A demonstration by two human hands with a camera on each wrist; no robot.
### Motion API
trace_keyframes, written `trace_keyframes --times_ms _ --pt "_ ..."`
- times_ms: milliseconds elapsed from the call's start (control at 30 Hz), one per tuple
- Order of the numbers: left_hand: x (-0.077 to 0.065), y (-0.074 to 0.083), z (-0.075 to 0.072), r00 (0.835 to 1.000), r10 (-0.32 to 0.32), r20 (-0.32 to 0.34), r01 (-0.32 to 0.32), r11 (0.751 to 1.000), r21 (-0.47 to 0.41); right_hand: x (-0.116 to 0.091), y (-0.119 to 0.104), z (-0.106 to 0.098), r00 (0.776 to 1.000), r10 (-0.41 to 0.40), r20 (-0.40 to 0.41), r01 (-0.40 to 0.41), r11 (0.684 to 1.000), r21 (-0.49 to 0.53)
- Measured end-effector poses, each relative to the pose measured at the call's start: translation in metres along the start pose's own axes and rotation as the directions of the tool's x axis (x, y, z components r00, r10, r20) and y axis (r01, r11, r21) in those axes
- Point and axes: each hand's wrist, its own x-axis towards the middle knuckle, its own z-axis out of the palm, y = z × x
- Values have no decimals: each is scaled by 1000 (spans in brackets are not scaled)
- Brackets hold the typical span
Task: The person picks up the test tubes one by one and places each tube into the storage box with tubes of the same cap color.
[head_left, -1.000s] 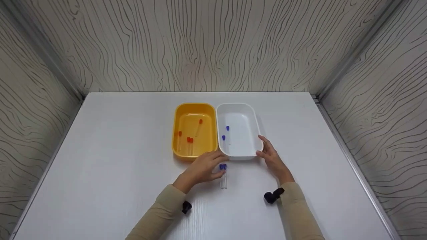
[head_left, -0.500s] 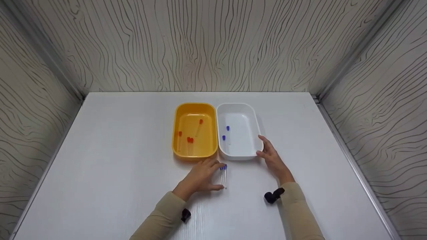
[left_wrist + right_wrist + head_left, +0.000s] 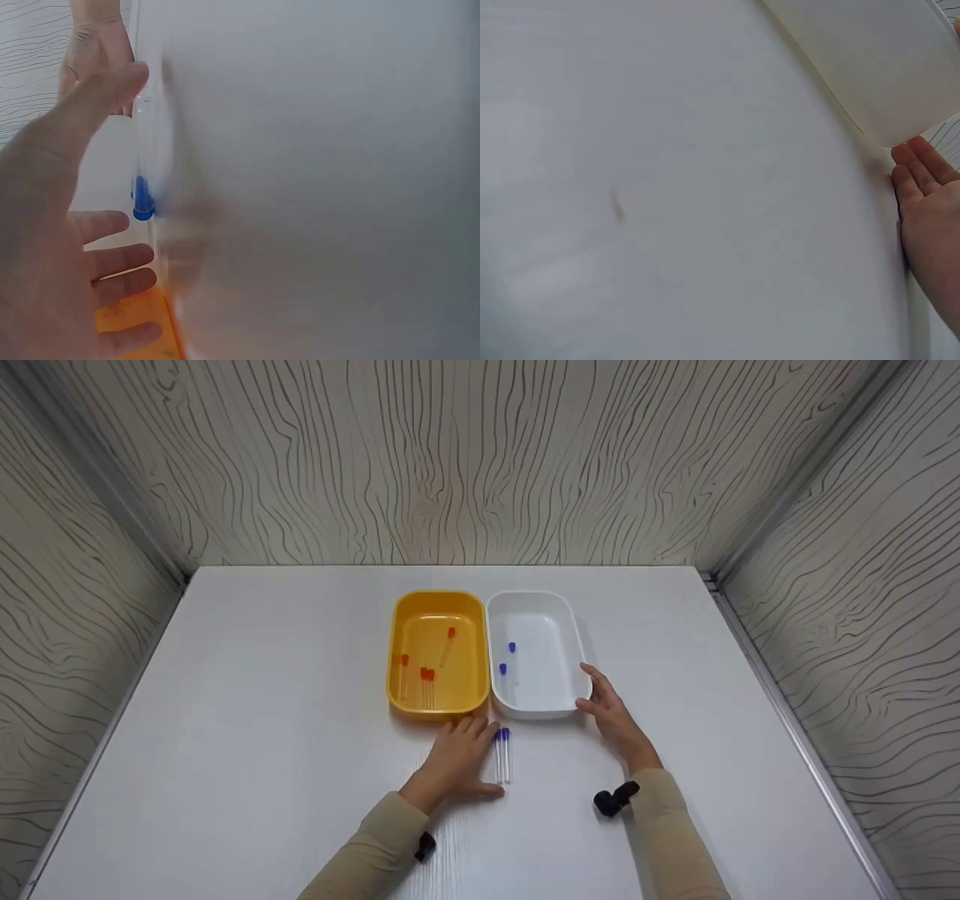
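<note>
Two clear test tubes with blue caps (image 3: 502, 757) lie side by side on the table, in front of the white tray (image 3: 536, 715). My left hand (image 3: 456, 757) is just left of them, its fingers spread, index finger by the caps and thumb near the lower ends. In the left wrist view that hand (image 3: 37, 240) shows its fingers apart, beside a blue cap (image 3: 142, 199). At the white tray's front right corner my right hand (image 3: 619, 727) holds the rim between thumb and fingers. Inside that tray lie two more blue-capped tubes (image 3: 512, 648).
Touching the white tray's left side stands a yellow tray (image 3: 392, 660). Several red-capped tubes (image 3: 427, 675) lie in it. Patterned panels (image 3: 435, 465) close off the white table (image 3: 247, 697) at the back and sides.
My left hand has drawn back from the trays' front edge. Its thumb has moved from near the blue caps toward the tubes' lower ends. My right hand keeps its place.
</note>
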Motion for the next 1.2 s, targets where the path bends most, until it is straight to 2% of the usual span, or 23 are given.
trace_keyframes --times_ms 467,767,933,1200 --pt "7 -2 5 999 -32 42 34 998 -49 2 -1 2 1000 3 -30 -2 1000 11" --pt "7 0 5 999 -37 25 39 995 -92 1 -1 2 999 8 -38 -8 1000 -1" --pt "4 -1 4 1000 -21 4 21 996 -92 2 0 2 999 30 -28 -30 999 -15" --pt "1 -3 -4 997 51 -58 -53 998 -35 1 -1 1 999 29 -26 -30 999 -25"
